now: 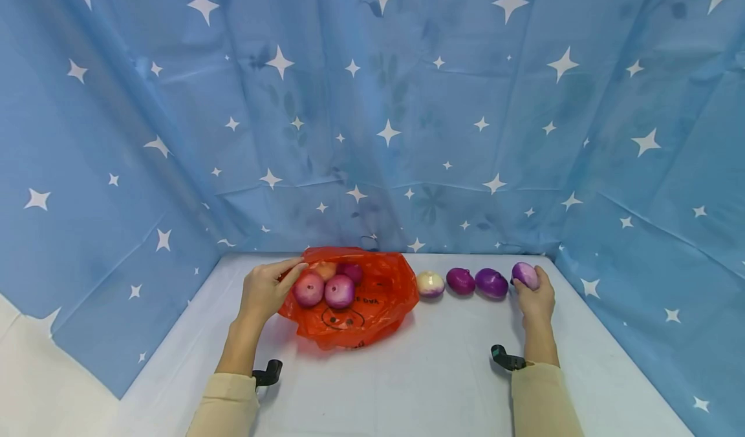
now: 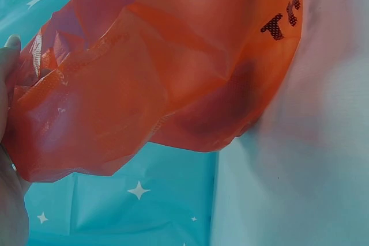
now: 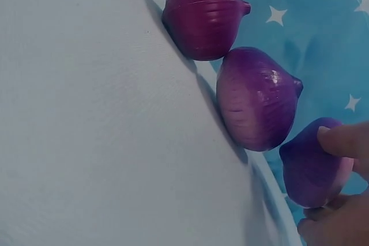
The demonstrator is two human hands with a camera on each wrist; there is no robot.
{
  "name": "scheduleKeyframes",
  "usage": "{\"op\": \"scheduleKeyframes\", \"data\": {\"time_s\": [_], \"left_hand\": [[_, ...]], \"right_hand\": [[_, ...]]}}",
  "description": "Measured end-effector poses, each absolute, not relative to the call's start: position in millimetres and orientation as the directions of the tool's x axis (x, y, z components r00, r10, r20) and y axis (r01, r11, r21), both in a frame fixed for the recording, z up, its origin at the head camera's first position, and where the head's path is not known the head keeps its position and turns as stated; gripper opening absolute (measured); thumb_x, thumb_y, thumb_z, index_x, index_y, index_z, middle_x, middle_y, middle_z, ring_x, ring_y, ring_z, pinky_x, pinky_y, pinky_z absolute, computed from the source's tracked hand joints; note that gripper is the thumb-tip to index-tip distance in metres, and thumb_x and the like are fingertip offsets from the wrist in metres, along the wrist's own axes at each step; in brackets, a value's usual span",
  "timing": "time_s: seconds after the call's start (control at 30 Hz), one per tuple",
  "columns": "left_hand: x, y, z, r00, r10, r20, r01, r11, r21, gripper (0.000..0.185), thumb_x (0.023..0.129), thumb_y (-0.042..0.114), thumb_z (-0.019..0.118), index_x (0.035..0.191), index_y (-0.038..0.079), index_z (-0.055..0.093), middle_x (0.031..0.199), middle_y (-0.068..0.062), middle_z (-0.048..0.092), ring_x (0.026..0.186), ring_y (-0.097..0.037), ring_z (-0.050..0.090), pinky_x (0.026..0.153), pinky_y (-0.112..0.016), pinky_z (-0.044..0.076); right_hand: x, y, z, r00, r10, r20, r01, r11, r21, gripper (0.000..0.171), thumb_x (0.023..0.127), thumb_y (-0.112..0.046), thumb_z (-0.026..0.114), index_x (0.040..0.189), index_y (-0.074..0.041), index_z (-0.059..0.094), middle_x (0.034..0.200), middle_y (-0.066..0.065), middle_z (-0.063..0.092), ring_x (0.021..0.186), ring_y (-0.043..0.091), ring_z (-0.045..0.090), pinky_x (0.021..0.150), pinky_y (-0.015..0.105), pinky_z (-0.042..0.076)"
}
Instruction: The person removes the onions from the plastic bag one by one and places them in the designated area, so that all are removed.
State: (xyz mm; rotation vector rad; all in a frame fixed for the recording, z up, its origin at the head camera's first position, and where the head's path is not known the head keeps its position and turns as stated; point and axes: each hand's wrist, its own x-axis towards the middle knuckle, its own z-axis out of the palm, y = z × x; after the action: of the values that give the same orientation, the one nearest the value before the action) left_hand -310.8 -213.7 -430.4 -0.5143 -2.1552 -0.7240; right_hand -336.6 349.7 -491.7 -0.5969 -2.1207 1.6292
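The left hand (image 1: pixel 263 289) pinches the left edge of a red plastic bag (image 1: pixel 372 324) that sits wide-mouthed on the white desk (image 1: pixel 436 372) with round onions (image 1: pixel 339 291) inside, and the right hand (image 1: pixel 537 298) grips a purple onion (image 1: pixel 525 273) between thumb and fingers, just past a dark purple onion (image 1: pixel 491 284) at the row's right end. A snug squeeze round its fat middle should stop the smooth onion slipping, with room left so it won't bump its neighbor, and a gentle pull suits the bag, since thin plastic could rip.
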Motion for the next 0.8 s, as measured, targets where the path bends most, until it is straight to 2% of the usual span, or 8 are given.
{"op": "scheduleKeyframes", "data": {"time_s": [0.23,0.53,0.8], "left_hand": [[-310.4,-213.2,-429.4,-0.601,0.126,0.79,0.581,0.747,0.323,0.025,0.086,0.021,0.086,0.11,0.015,0.084,0.103,-0.006,0.081,0.088,-0.03,0.079,0.077,-0.049,0.063],[-312.0,-212.3,-431.5,-0.581,0.136,0.802,0.594,0.745,0.304,0.024,0.086,0.02,0.086,0.109,0.015,0.084,0.102,-0.006,0.082,0.086,-0.031,0.079,0.073,-0.049,0.062],[-310.6,-211.7,-431.9,-0.589,0.138,0.796,0.593,0.743,0.31,0.023,0.086,0.019,0.086,0.109,0.015,0.084,0.102,-0.007,0.082,0.084,-0.03,0.079,0.072,-0.048,0.062]], "right_hand": [[-339.6,353.7,-495.5,-0.828,0.557,0.062,0.098,0.253,-0.963,0.073,0.104,-0.008,0.057,0.167,-0.012,0.019,0.172,0.024,0.016,0.159,0.048,0.013,0.129,0.059,0.016],[-339.1,355.9,-497.3,-0.846,0.532,0.045,0.133,0.293,-0.947,0.073,0.105,-0.011,0.056,0.167,-0.011,0.018,0.172,0.024,0.015,0.159,0.049,0.012,0.129,0.061,0.014],[-340.6,360.7,-503.7,-0.86,0.508,0.041,0.15,0.329,-0.932,0.073,0.105,-0.011,0.056,0.167,-0.01,0.017,0.172,0.025,0.014,0.159,0.049,0.01,0.129,0.061,0.013]]}}
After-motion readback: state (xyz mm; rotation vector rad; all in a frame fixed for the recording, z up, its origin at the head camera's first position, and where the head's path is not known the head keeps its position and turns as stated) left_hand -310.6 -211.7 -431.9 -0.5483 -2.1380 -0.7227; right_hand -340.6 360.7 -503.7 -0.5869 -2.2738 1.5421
